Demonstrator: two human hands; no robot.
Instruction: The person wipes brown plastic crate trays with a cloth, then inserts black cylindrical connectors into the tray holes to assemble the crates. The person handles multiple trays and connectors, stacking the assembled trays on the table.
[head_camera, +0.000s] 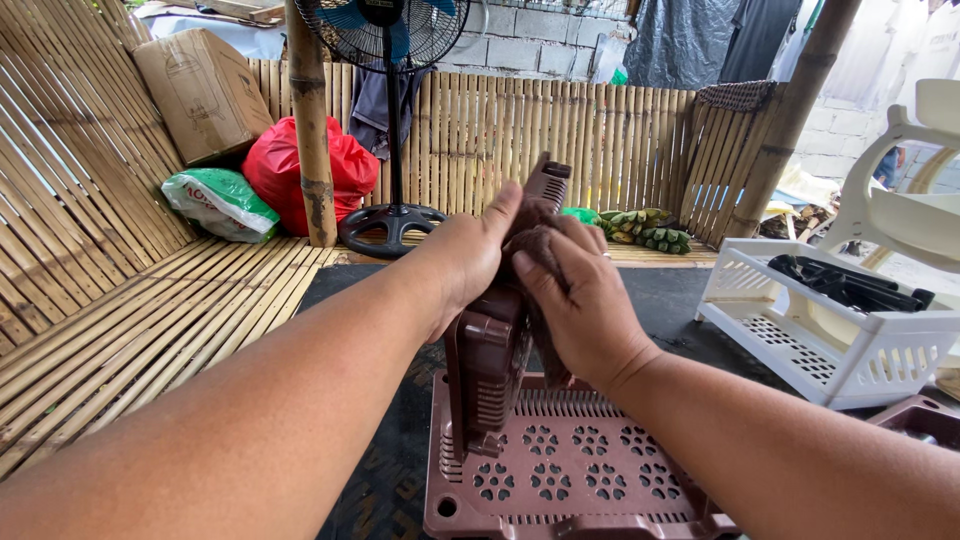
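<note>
At six o'clock a brown perforated tray (570, 470) lay flat on the counter (670, 300). The left hand (465, 255) gripped its upright brown post (490, 370) to steady it; the right hand (580, 300) pressed a brown cloth (535, 245) against it. At two o'clock stood a white rack (840, 330).

- The brown plastic upright piece (487, 360) stands on end in my grip, its foot planted in the tray's left corner.
- The brown perforated tray (570, 470) lies flat beneath it, close to me.
</note>
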